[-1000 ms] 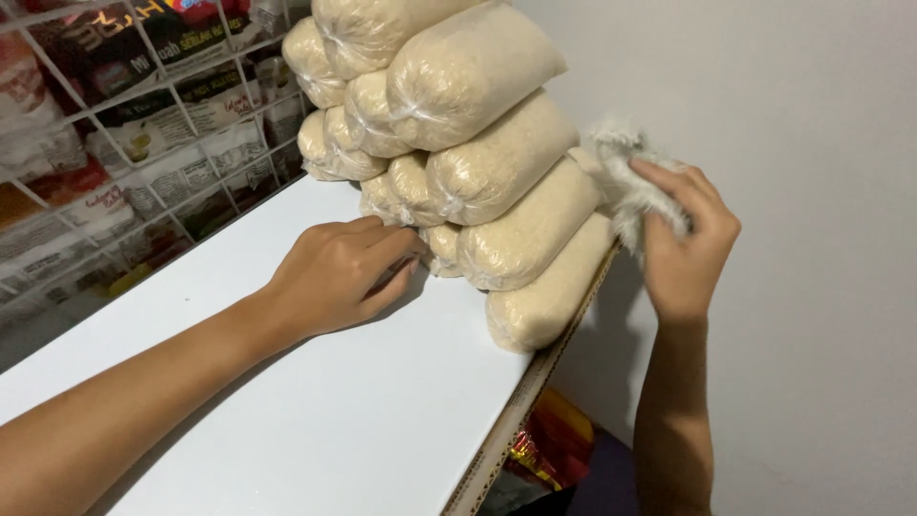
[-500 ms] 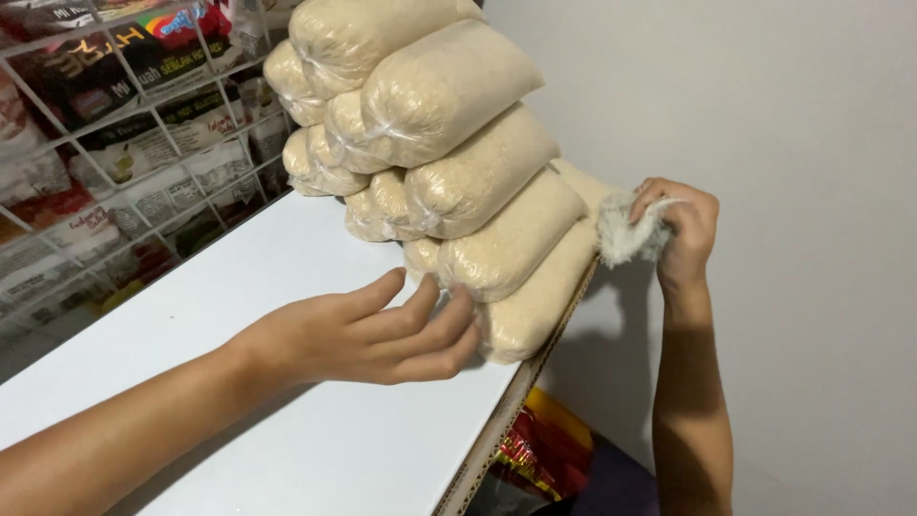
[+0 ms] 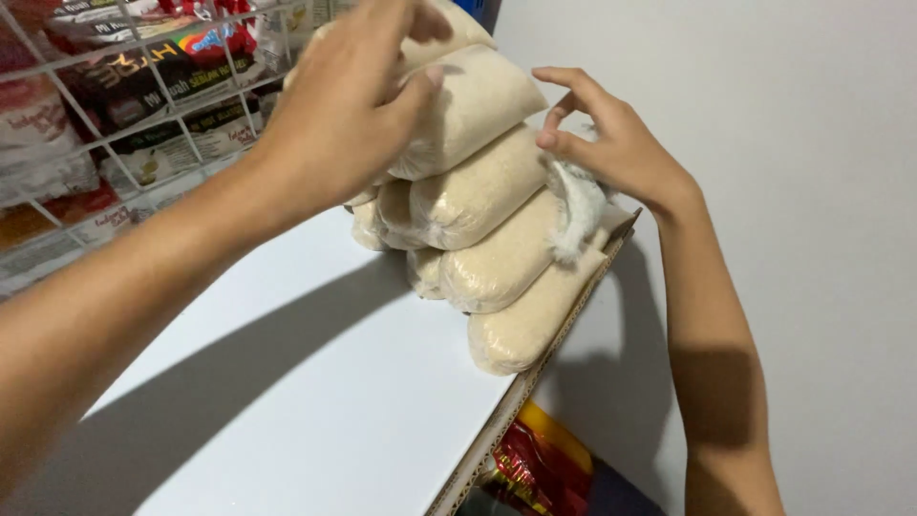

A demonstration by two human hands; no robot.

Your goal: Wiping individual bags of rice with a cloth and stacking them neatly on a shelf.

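Note:
A stack of several clear bags of pale grain [image 3: 487,239] lies on a white shelf board [image 3: 315,382] against the wall. My left hand [image 3: 349,105] is raised over the upper bags, its fingers pressing on the top bag [image 3: 473,105]. My right hand [image 3: 611,143] reaches in from the right at the side of the stack, fingers half curled, with a whitish rag [image 3: 578,205] held under its palm and hanging against the bags.
A white wire rack [image 3: 115,124] with printed packets stands at the left behind the shelf. A plain grey wall [image 3: 783,191] closes the right side. Red and yellow packaging [image 3: 544,468] lies below the shelf's front edge.
My left hand rose from the shelf board up onto the top bags. My right hand moved with the rag from the lower right end of the stack to its upper side.

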